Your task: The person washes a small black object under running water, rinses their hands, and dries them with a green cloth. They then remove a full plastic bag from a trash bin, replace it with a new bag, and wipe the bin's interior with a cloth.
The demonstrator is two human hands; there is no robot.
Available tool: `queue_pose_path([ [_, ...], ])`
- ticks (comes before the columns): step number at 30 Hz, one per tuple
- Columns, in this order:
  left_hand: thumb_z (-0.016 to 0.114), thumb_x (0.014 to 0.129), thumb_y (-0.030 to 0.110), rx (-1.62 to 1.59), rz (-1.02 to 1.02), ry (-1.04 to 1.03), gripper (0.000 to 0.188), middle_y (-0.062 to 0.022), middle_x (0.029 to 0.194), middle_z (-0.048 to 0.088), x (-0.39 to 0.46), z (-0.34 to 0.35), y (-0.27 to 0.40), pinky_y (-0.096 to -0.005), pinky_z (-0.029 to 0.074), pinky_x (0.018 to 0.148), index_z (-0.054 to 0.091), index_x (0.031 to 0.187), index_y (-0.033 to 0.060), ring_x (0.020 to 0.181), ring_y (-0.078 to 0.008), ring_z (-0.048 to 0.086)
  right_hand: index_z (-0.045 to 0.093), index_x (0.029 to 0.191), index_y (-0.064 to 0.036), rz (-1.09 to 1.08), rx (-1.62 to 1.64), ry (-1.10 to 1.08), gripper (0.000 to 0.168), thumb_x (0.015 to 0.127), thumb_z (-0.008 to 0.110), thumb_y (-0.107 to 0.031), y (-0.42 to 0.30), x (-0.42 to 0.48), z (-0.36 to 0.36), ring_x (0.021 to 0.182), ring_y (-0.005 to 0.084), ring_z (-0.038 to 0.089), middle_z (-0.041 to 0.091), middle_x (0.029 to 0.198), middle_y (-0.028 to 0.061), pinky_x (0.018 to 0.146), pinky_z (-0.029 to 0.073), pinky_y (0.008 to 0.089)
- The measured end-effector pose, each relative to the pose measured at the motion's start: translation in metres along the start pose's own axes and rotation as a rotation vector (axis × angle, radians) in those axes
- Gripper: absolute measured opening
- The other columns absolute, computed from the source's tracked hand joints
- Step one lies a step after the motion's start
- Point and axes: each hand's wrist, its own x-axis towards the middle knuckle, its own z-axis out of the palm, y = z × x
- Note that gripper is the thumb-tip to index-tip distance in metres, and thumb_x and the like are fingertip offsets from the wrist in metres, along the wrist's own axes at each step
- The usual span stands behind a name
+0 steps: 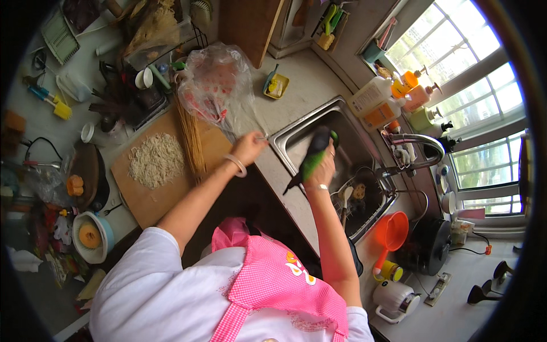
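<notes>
My left hand (249,150), a bangle at its wrist, has its fingers pinched at the drawn-out corner of a clear plastic bag (220,81) with red print. To the right, my right hand (322,169) grips a black and green cloth-like item (314,156), blurred, over the near edge of the steel sink (295,124). Left of the bag, a bundle of thin dry sticks (190,137) lies across a wooden board (141,205). A heap of pale cut noodles (157,161) rests on that board.
A chrome faucet (421,139) arches beside the sink. Inside the sink is a wire rack (369,203) with a spoon (345,201). Several bottles (378,104) line the window side. An orange ladle (391,233), a black pot (427,246) and a white kettle (395,299) stand at the right.
</notes>
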Motion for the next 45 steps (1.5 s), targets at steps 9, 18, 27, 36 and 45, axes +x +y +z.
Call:
queue_pose_path([
  [9,0.063,0.076,0.021,0.705,-0.201,0.661,0.047,-0.0234,0.122,0.053,0.109,-0.145,-0.085,-0.0456,0.046,0.09,0.054,0.119,0.0038,0.107,-0.0441,0.053,0.05,0.124,-0.009,-0.554,-0.297,-0.418,0.04,0.085,0.053,-0.016,-0.056,0.005,0.119,0.101,0.0268,0.057,0.055,0.108,0.0137,0.075,0.047,0.0401],
  [18,0.069,0.077,0.019,-0.118,-0.335,0.308,0.03,-0.0051,0.092,0.066,0.139,-0.199,-0.081,-0.0318,0.045,0.066,0.065,0.103,0.0032,0.078,-0.0181,0.059,0.044,0.134,-0.021,-0.65,-0.109,-0.419,0.055,0.081,0.054,-0.011,-0.009,-0.033,0.133,0.127,0.0309,0.041,0.039,0.139,0.0145,0.097,0.039,0.0439],
  [27,0.06,0.087,0.007,-0.543,0.366,0.192,0.034,-0.0069,0.118,0.057,0.08,-0.215,0.12,-0.0276,0.039,0.096,0.057,0.119,-0.003,0.107,-0.0138,0.052,0.042,0.136,-0.02,-0.595,-0.153,-0.455,0.051,0.086,0.049,-0.015,-0.011,-0.037,0.119,0.129,0.0284,0.039,0.039,0.14,0.0124,0.1,0.037,0.0409],
  [36,0.056,0.09,0.011,-0.785,0.749,-0.109,0.042,-0.0119,0.139,0.043,-0.018,-0.205,0.24,-0.0451,0.043,0.099,0.047,0.128,-0.0045,0.116,-0.0201,0.049,0.038,0.138,-0.013,-0.371,0.356,-0.553,0.064,0.081,0.066,-0.015,-0.003,-0.043,0.061,0.114,0.0289,0.053,0.05,0.129,0.0147,0.092,0.045,0.0368],
  [45,0.064,0.086,0.022,-0.834,0.691,-0.433,0.039,-0.014,0.145,0.035,-0.162,-0.112,0.235,-0.0374,0.037,0.105,0.055,0.119,0.0035,0.13,-0.0229,0.04,0.037,0.137,-0.007,0.498,2.329,-0.683,0.083,0.084,0.036,-0.07,0.031,-0.169,-0.086,0.116,0.0416,0.05,0.049,0.125,0.0278,0.095,0.043,0.0538],
])
